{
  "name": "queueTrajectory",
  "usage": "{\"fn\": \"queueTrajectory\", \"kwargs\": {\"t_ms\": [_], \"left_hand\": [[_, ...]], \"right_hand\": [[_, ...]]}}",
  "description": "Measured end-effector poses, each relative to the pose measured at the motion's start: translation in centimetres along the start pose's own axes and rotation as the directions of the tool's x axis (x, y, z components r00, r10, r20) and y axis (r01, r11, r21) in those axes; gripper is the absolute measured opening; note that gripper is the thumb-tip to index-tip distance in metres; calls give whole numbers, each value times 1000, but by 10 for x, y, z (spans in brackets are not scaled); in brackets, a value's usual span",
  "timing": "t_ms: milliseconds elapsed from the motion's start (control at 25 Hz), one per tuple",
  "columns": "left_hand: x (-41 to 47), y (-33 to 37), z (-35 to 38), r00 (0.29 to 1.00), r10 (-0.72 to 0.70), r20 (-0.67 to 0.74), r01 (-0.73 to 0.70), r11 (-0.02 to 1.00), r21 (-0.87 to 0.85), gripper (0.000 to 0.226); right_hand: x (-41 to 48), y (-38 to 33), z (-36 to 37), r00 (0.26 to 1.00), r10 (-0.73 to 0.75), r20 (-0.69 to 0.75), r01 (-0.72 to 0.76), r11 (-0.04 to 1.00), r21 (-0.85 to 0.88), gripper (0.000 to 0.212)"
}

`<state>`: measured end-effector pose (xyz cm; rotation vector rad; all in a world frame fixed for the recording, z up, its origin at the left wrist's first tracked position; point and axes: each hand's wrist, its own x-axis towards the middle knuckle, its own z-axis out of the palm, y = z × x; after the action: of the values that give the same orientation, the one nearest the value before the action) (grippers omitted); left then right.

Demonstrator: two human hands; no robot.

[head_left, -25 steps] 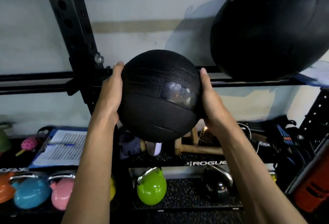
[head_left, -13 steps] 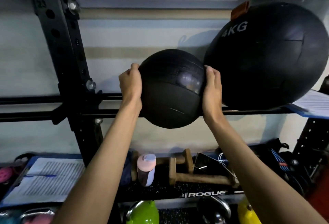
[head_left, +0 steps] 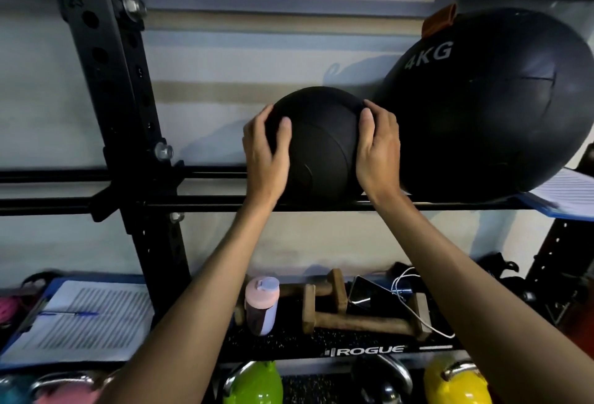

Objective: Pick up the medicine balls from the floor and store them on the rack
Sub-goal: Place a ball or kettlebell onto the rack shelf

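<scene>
The small black rubber medicine ball (head_left: 321, 146) lies on the 2 black metal rails of the rack (head_left: 450, 205), just left of the large black ball marked 4KG (head_left: 495, 104). The left hand (head_left: 265, 156) holds its left side. The right hand (head_left: 379, 149) holds its right side, between both balls. The fingers are a little apart and curved round the ball.

Free rail (head_left: 209, 201) left; big ball (head_left: 488, 108) right.

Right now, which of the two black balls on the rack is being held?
The smaller ball, left of the big ball marked 4KG: the left hand and right hand grip its sides.
</scene>
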<state>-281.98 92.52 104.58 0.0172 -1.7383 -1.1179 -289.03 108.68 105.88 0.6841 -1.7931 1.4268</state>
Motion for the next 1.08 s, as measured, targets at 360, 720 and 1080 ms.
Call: {"fn": "queueTrajectory", "kwargs": {"t_ms": [360, 720, 1080], "left_hand": [[29, -19, 12, 940, -303, 157, 282, 949, 142, 74], [40, -25, 12, 860, -353, 369, 268, 927, 263, 73], [-54, -16, -18, 979, -96, 180, 38, 953, 302, 49]], "right_hand": [[-25, 5, -1, 916, -149, 372, 279, 904, -323, 70], [-5, 8, 3, 905, 100, 414, 35, 951, -306, 72], [-77, -6, -20, 942, 119, 315, -14, 948, -317, 55]]}}
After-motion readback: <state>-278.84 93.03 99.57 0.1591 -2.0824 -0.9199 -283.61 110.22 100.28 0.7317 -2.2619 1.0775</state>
